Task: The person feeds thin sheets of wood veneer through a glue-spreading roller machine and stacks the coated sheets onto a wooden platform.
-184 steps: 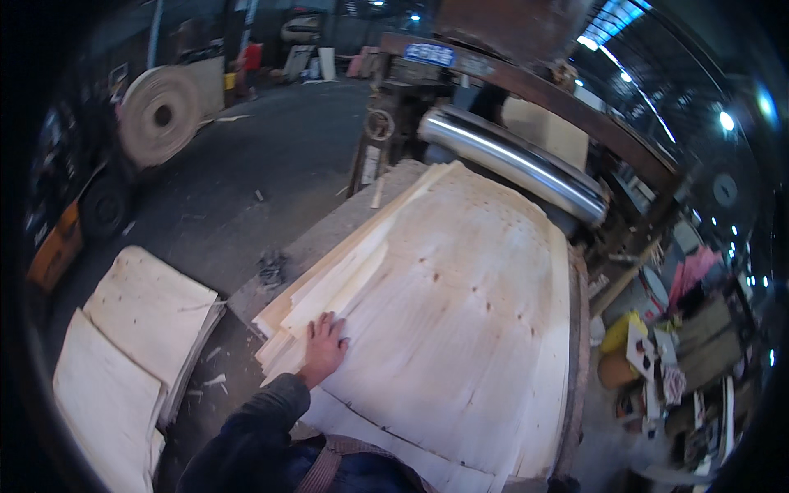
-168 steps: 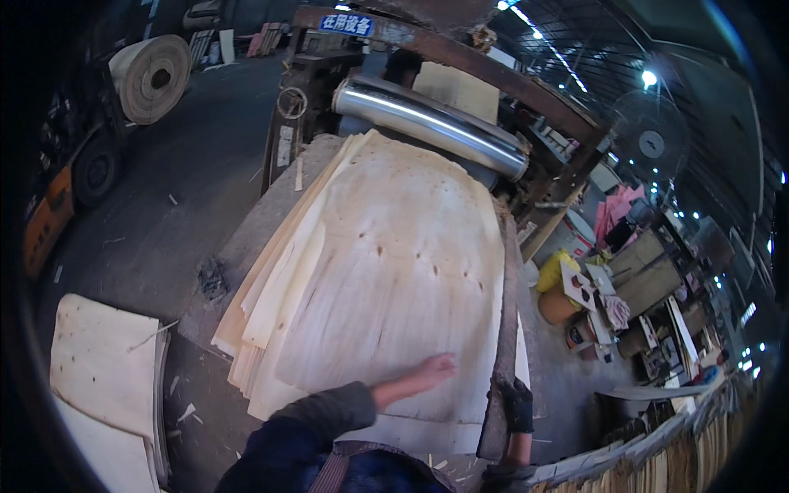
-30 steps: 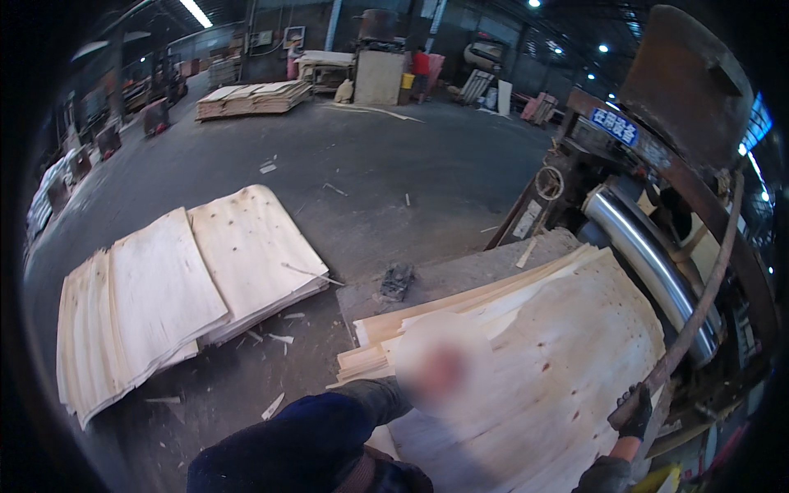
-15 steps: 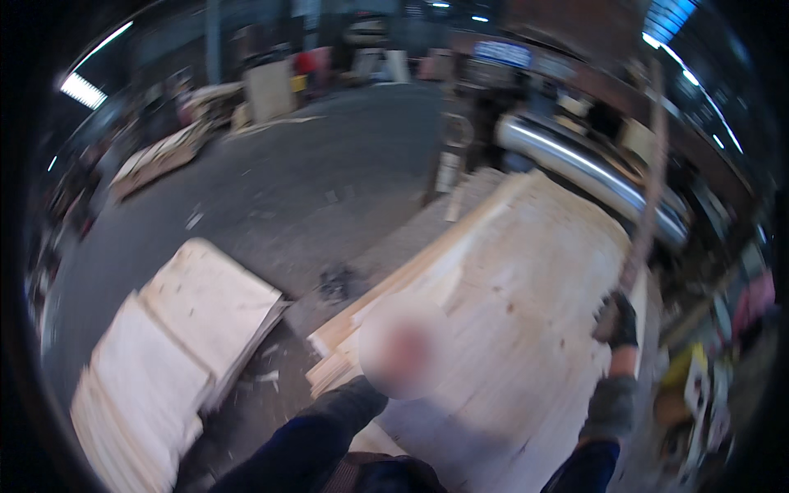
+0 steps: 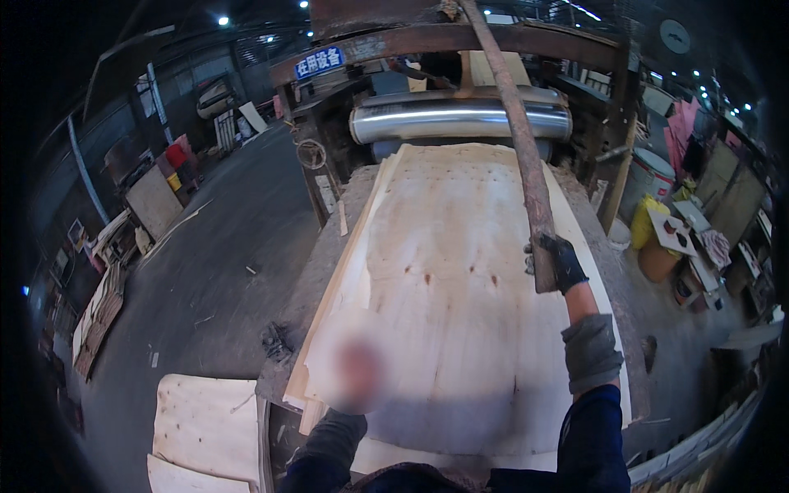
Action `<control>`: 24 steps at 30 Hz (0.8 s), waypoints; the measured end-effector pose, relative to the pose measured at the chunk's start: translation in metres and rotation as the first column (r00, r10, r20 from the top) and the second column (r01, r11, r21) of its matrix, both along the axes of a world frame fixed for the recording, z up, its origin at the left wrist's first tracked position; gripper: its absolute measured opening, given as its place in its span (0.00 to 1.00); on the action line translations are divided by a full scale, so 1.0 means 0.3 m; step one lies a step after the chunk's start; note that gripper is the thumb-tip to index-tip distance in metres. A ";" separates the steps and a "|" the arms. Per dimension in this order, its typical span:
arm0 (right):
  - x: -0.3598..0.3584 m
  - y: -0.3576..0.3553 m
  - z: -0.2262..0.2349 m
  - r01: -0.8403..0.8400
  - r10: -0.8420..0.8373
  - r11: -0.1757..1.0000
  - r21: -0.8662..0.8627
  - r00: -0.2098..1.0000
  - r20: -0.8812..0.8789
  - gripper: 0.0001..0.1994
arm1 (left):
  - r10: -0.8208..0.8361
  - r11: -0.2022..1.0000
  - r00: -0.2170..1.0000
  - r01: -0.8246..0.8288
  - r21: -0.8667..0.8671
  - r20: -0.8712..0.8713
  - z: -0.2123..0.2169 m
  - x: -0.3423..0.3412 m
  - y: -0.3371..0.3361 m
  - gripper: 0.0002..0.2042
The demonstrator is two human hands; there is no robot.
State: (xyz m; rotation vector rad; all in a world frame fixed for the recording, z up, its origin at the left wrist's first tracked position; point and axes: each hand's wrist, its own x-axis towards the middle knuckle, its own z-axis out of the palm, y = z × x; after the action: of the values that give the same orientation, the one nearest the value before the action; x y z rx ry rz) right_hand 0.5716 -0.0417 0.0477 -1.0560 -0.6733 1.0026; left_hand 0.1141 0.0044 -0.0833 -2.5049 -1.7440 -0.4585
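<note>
My right hand (image 5: 563, 261), in a dark glove, is wrapped round the lower part of a long rough wooden pole (image 5: 519, 135). The pole slants up and away over the stack, past the machine's top beam. Over the near left part of the stack is my left hand (image 5: 359, 371); a blurred patch covers it, so its fingers and any hold are hidden. Between the hands lies a stack of pale wood veneer sheets (image 5: 448, 329), with a few brown knots in the top sheet. Its far end reaches the shiny metal roller (image 5: 460, 122).
A rusty machine frame (image 5: 411, 43) with a blue sign stands around the roller. More veneer sheets (image 5: 205, 419) lie at the lower left. At right are a white drum (image 5: 649, 177), a yellow bag (image 5: 648, 220) and a cluttered stand (image 5: 670, 234). Dark crumpled material (image 5: 276, 341) lies beside the stack.
The view has swung to the right, so the roller and stack now sit centrally. My right hand keeps hold of the pole; my left hand stays over the stack's near left part.
</note>
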 end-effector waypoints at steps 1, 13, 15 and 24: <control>0.001 -0.064 -0.018 0.025 -0.024 1.000 -0.019 0.999 0.031 0.14 | 0.004 1.000 1.000 -0.004 -0.001 0.002 0.004 0.002 -0.001 0.25; -0.403 -1.219 -0.105 0.420 -0.366 0.862 -0.283 0.903 0.226 0.13 | 0.009 1.000 1.000 -0.009 -0.016 -0.008 -0.008 -0.016 0.002 0.24; -0.405 -1.377 -0.183 0.561 -0.345 0.794 -0.233 0.732 0.587 0.12 | 0.003 1.000 1.000 -0.003 -0.025 -0.017 -0.010 -0.008 0.005 0.24; -0.240 -1.570 -0.247 0.477 -0.087 0.879 -0.028 0.217 0.972 0.11 | 0.094 0.917 0.963 0.015 0.399 -0.253 -0.091 -0.034 0.036 0.22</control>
State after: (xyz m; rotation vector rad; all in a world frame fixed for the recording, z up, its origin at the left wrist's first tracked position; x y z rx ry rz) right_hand 0.4997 -0.5126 -0.0265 -2.0629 -1.2534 -0.0501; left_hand 0.1040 0.0152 -0.1105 -2.1272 -1.4286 -0.4010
